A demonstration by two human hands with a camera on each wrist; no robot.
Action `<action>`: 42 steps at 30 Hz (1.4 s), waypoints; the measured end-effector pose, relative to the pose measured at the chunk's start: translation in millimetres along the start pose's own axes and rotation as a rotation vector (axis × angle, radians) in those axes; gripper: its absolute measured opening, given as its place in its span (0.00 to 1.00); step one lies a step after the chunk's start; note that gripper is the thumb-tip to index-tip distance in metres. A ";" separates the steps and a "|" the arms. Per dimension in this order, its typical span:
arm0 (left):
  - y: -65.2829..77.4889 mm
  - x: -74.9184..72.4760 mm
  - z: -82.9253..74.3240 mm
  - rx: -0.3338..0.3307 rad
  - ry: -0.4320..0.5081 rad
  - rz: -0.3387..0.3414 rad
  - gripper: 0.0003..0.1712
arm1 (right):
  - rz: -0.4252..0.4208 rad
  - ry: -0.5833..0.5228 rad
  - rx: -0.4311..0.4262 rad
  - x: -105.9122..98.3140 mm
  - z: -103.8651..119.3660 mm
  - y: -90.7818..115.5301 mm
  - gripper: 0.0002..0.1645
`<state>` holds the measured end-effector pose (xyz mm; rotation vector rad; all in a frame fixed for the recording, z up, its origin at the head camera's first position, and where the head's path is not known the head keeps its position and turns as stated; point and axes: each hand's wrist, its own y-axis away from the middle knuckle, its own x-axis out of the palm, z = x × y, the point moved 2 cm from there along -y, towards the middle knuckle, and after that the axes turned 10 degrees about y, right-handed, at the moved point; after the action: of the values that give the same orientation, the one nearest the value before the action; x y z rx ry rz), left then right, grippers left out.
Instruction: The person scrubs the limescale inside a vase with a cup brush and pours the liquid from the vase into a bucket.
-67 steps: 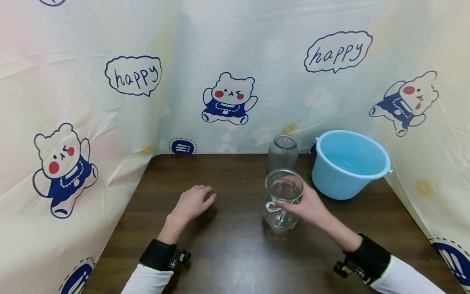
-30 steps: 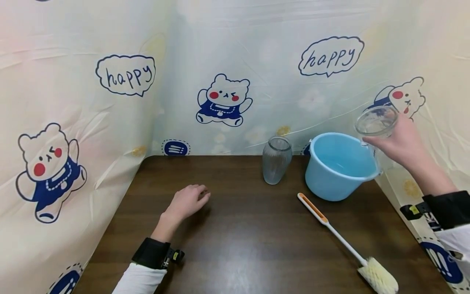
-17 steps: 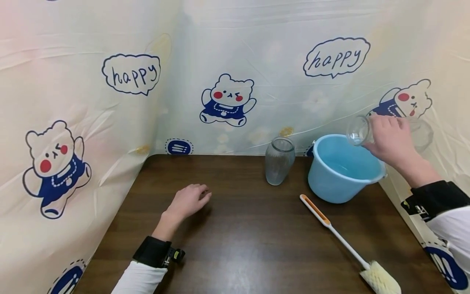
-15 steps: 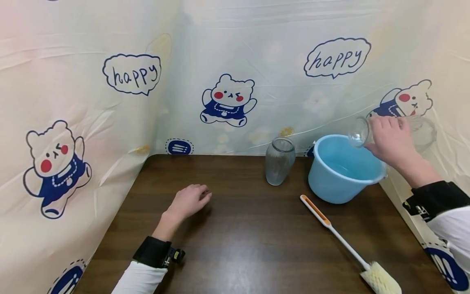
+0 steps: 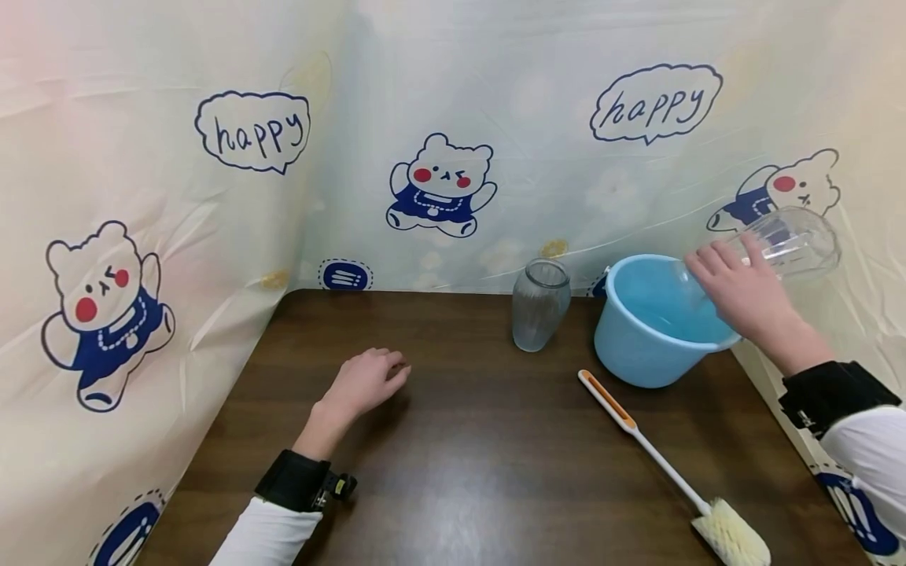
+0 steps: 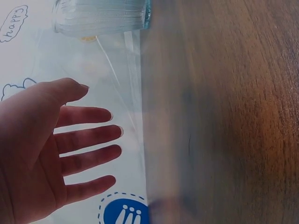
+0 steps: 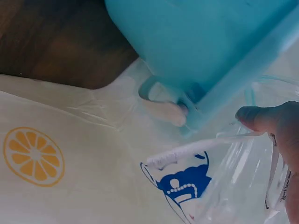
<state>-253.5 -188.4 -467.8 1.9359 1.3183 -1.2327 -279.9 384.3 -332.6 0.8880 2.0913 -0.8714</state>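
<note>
My right hand (image 5: 746, 295) grips a clear glass vase (image 5: 800, 244) by its neck, above the right side of a light blue bucket (image 5: 630, 346). The vase is tipped, base up to the right and mouth down at the bucket's opening; the hand hides its neck. In the right wrist view a ribbon (image 7: 275, 179) is tied at the neck, with the thumb (image 7: 261, 119) across the glass. My left hand (image 5: 364, 383) holds nothing over the table's left half, fingers apart and relaxed. A second ribbed glass vase (image 5: 541, 306) stands upright left of the bucket.
A long-handled brush (image 5: 668, 468) with an orange-and-white grip and a cream head lies on the dark wooden table (image 5: 453, 456) in front of the bucket. A printed cloth (image 5: 538, 141) hangs close around the table's back and sides.
My right hand has lifted the vase off the table, carried it right to the bucket and tipped it over, mouth down. The brush has come into sight. The left hand stays put.
</note>
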 end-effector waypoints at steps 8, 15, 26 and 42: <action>0.8 0.6 -1.3 -0.013 0.004 0.012 0.14 | 0.049 0.060 -0.069 3.0 6.9 2.6 0.49; 2.5 2.3 -2.0 -0.027 0.008 0.027 0.16 | 0.010 0.015 -0.042 0.8 7.7 3.2 0.46; 1.5 -0.1 -2.9 -0.022 0.021 0.045 0.15 | -0.167 -0.127 0.119 -27.7 9.5 9.9 0.51; 5.5 -1.5 2.3 -0.025 0.023 0.075 0.22 | -0.420 -0.338 0.191 -93.4 41.2 -4.2 0.48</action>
<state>-249.7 -193.1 -468.0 1.9694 1.2551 -1.1562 -220.6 320.2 -279.7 0.3549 1.9410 -1.3560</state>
